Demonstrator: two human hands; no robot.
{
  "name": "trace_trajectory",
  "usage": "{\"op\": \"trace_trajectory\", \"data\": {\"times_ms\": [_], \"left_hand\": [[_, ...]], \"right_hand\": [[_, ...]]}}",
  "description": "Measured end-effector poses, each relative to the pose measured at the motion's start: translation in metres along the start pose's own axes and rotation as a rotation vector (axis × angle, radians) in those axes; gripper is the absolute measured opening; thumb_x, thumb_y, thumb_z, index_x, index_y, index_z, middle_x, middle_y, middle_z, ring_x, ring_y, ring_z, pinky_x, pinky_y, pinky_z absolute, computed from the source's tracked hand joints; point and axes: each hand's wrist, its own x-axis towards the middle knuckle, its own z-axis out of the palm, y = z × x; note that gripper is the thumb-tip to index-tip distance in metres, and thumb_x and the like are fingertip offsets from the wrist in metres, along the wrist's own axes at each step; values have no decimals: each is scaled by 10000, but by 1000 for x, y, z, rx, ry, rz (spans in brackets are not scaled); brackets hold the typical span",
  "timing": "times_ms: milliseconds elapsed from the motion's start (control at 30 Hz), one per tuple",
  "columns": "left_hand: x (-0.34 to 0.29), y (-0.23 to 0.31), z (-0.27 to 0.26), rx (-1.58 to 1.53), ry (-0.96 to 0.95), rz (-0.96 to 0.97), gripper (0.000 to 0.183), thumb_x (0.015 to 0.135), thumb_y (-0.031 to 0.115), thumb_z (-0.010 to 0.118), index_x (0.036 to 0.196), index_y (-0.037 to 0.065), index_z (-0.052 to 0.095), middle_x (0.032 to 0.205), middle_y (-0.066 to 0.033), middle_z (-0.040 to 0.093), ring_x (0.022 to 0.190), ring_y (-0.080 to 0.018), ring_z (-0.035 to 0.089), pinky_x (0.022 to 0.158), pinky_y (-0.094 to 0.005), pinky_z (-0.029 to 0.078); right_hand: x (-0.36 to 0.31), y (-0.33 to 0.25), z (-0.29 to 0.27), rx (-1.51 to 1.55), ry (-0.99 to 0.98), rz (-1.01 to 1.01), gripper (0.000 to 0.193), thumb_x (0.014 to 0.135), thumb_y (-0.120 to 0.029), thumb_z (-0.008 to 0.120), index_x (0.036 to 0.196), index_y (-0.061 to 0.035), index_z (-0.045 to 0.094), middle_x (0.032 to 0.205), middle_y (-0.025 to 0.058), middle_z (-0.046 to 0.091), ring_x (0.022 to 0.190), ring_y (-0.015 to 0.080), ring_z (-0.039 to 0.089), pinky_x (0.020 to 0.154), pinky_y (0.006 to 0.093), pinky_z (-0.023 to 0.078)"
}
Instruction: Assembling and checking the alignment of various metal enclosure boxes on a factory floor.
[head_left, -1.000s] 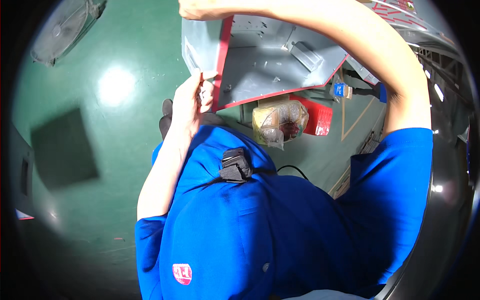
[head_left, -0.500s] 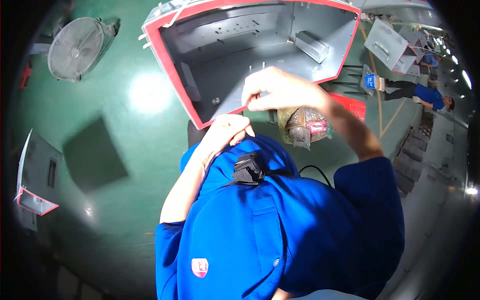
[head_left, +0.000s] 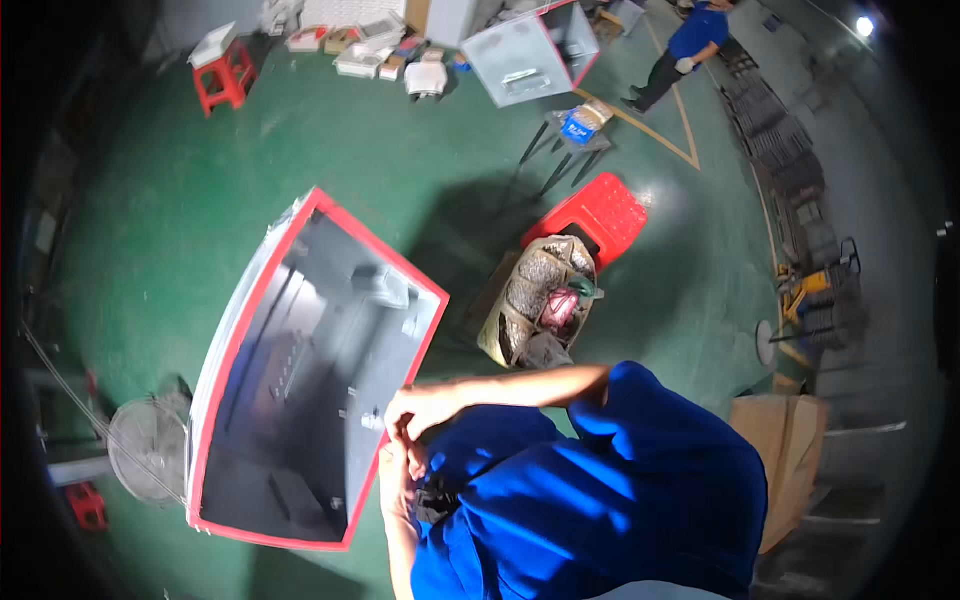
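Observation:
A large grey metal box [head_left: 330, 380] with red edging around its wide opening stands to the left of my body. Brackets, small studs and holes show inside it. At its near right edge my right hand [head_left: 424, 408] is bent down with curled fingers, meeting my left hand [head_left: 398, 468] just below. The fingers of the left are also drawn in. Whatever lies between the fingertips, if anything, is too small to make out. A black bundle [head_left: 435, 500] rests against my blue shirt, beside the left wrist.
An open sack [head_left: 530, 300] of divided small parts sits by a red plastic stool [head_left: 600, 215]. Beyond are a stool with a blue box [head_left: 578, 127], another metal box [head_left: 520, 65] and a co-worker [head_left: 690, 45]. A fan [head_left: 150, 450] stands left, a cardboard box [head_left: 780, 460] right.
My view has swung to the right, so the metal box now appears at the left and tilted. My right hand has come down to my left; before, they were apart.

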Motion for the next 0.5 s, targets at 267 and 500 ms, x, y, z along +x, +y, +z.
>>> {"op": "trace_trajectory", "data": {"times_ms": [267,500], "left_hand": [[3,3,12,-233,249,-175,484,921,554,388,865,95,533,613,-6,447,450,-76,350,339,-193,238],[13,-4,7,-177,183,-185,231,865,190,506,1010,17,555,863,-47,549,587,-75,424,400,-166,304]], "right_hand": [[-12,-1,-11,6,166,-50,180,748,-164,692,811,0,655,727,80,658,672,147,624,605,297,495],[-26,5,-26,5,241,-29,160,802,-186,660,831,-29,656,740,76,657,692,141,611,619,300,471]]}}
